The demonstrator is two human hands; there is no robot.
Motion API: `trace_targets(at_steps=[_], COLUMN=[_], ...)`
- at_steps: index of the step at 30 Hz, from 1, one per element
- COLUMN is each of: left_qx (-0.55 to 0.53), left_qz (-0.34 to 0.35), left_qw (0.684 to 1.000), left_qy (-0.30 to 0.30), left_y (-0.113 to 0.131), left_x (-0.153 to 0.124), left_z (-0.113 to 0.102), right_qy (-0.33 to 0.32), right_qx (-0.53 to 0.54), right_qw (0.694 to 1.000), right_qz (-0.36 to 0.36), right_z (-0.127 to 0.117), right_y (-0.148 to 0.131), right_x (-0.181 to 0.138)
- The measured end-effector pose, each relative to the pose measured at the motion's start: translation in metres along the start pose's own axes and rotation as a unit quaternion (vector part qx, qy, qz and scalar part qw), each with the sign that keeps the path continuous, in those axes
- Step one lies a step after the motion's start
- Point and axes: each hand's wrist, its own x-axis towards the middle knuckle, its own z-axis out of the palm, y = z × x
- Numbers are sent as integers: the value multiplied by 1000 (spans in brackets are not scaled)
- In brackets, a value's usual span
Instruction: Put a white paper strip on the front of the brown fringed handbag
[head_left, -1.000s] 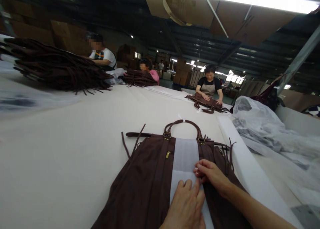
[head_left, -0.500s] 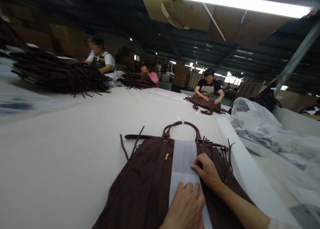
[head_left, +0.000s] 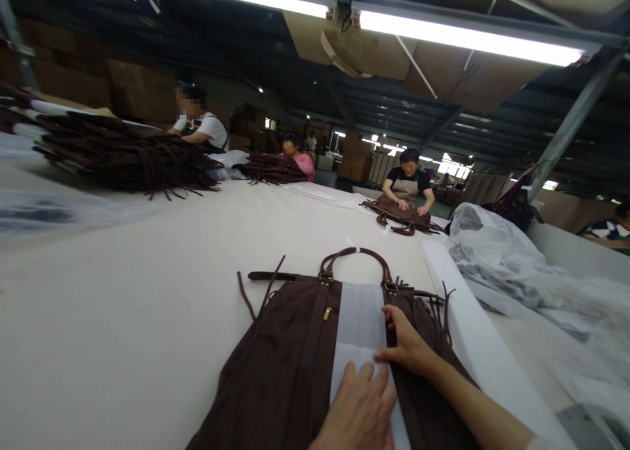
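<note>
A dark brown fringed handbag (head_left: 285, 365) lies flat on the cream table (head_left: 147, 292), its looped handles (head_left: 352, 261) pointing away from me. A strip of white foam sheet (head_left: 359, 322) runs down its middle. My left hand (head_left: 361, 410) lies flat, palm down, on the near end of the strip. My right hand (head_left: 406, 345) rests at the strip's right edge, fingers spread over the foam and the bag. Neither hand grips anything.
A long white foam block (head_left: 472, 345) lies right of the bag, with crumpled clear plastic bags (head_left: 512, 260) beyond. Stacks of brown bags (head_left: 118, 158) sit at the far left. Three people work at the far side; one handles another brown bag (head_left: 401, 217).
My right hand slid slightly away from me along the strip's right edge. The camera tilted up a little, and my left hand stayed on the foam.
</note>
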Motion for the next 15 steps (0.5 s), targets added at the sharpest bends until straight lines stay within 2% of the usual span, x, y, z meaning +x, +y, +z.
trace_targets(at_steps=[6,9,10,12,15], left_qx=[30,46,52,59,42], left_qz=[6,-14,-36,-89,-121], left_qw=[999,999,998,994,991], left_qy=[-12,4,12,26,35], left_y=[5,6,5,-1,-17], left_x=[4,0,-3,-9,-9], left_z=[-7,-2,1,5,2], right_qy=[61,58,42,6,-7], right_qx=[-24,-3,11,39,56], right_qw=[996,993,992,989,988], right_qz=[63,104,120,140,146], right_z=[13,1,-11,-51,-139], right_y=[-4,-23,-32,-51,-76], right_x=[23,35,35,25,-25])
